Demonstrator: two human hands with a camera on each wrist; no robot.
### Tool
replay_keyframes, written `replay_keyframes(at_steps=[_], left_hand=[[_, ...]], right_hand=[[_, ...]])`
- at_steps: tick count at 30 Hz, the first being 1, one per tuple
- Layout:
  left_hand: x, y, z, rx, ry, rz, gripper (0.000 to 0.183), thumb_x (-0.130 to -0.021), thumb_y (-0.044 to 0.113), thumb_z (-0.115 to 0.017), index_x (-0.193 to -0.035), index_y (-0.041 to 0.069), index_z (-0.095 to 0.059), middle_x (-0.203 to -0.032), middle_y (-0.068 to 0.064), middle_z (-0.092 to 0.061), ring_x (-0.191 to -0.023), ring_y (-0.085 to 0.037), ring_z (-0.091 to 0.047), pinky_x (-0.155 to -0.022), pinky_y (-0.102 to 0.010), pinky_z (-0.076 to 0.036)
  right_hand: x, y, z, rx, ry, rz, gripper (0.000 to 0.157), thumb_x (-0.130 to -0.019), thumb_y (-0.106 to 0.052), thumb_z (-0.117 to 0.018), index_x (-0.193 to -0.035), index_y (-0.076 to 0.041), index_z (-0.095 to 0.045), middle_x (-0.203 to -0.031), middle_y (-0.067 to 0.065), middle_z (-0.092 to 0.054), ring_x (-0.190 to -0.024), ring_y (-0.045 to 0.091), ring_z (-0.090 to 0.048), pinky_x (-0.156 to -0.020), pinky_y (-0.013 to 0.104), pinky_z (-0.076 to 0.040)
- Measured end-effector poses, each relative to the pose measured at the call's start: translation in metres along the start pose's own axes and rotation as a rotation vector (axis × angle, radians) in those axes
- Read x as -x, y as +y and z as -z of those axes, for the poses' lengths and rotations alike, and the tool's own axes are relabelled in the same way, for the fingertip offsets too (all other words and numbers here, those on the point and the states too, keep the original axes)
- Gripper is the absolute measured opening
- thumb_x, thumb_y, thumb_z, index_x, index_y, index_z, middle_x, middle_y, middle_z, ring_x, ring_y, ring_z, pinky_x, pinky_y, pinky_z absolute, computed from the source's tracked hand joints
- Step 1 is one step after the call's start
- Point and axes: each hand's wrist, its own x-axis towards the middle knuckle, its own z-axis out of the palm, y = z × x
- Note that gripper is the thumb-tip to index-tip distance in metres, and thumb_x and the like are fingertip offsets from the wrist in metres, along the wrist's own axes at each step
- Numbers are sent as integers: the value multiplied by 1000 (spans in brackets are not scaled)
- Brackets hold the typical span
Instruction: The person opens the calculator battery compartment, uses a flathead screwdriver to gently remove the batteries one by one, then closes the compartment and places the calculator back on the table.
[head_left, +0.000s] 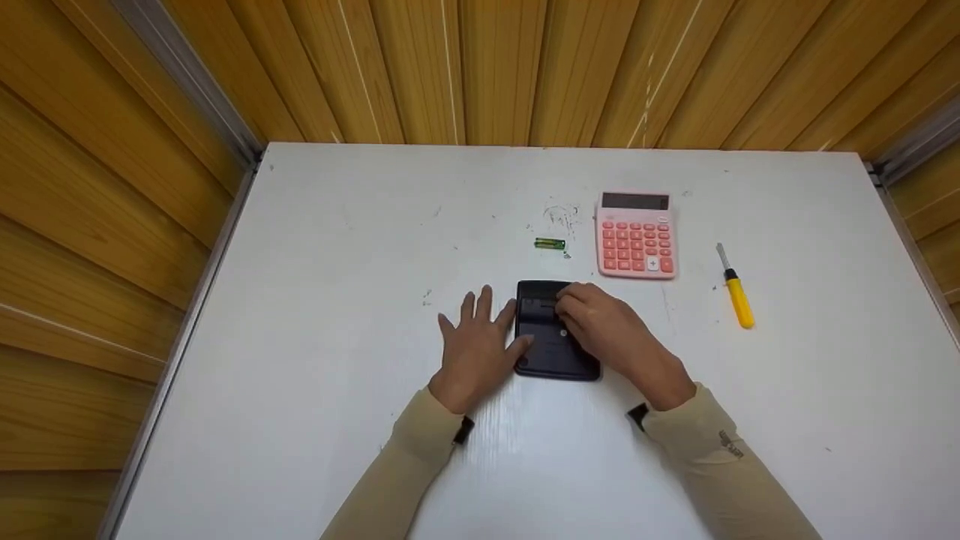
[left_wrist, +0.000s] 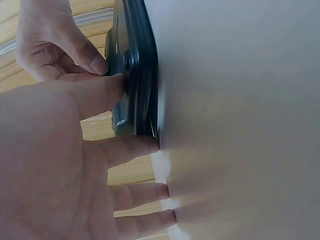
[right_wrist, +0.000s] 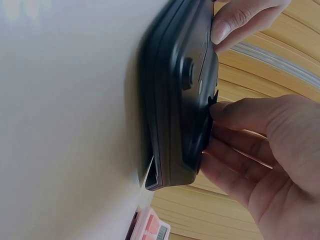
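Note:
A black calculator (head_left: 551,356) lies face down on the white table, its battery compartment (head_left: 534,309) uncovered near the far end. My left hand (head_left: 476,345) rests at its left edge with fingers spread; the thumb touches the calculator's back while the other fingertips reach the tabletop. Over the right side of the compartment, my right hand (head_left: 611,326) pinches a thin black battery cover (right_wrist: 214,99) between thumb and fingers. Most of that cover is hidden by the fingers. Two green batteries (head_left: 550,244) lie side by side beyond the calculator.
A pink calculator (head_left: 636,244) lies face up at the back right. Further right is a screwdriver (head_left: 739,300) with a yellow handle. The white table (head_left: 337,337) has dark marks near the batteries and is bounded by wood-patterned walls (head_left: 495,75).

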Motion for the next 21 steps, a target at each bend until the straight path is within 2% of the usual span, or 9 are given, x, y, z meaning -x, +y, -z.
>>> replay_keyframes(at_steps=[5, 11, 16, 21], left_hand=[[-1, -1, -2, 12, 4, -1, 66, -106, 59, -55, -158, 18, -55, -165, -22, -40, -152, -44, -36, -107, -78, -35], [-1, -1, -2, 16, 4, -8, 66, -106, 59, -55, -157, 17, -55, -165, -23, -40, -152, -45, -36, -106, -78, -35], [-1, -1, -2, 7, 10, -8, 66, -106, 59, -56, -157, 17, -56, -164, -23, -41, -151, -45, -37, -106, -78, -35], [0, 0, -1, 5, 11, -5, 66, -106, 59, -56, -157, 17, -55, -164, -23, -41, -151, -45, -37, -106, -78, -35]], right_hand=[[1, 2, 2, -45, 10, -10, 15, -94, 2, -79, -108, 1, -75, -115, 13, -70, -108, 30, -69, -94, 45, -58], [-2, 9, 6, -119, -4, -94, 22, -100, -11, -76, -121, -2, -74, -119, 12, -71, -112, 30, -69, -96, 48, -56], [-3, 14, 3, -124, -56, -131, 31, -102, -20, -75, -126, 0, -74, -124, 15, -71, -116, 34, -68, -99, 51, -54], [-5, 15, 1, -116, -69, -134, 30, -104, -20, -73, -126, 1, -74, -123, 16, -71, -116, 35, -68, -100, 53, -53]])
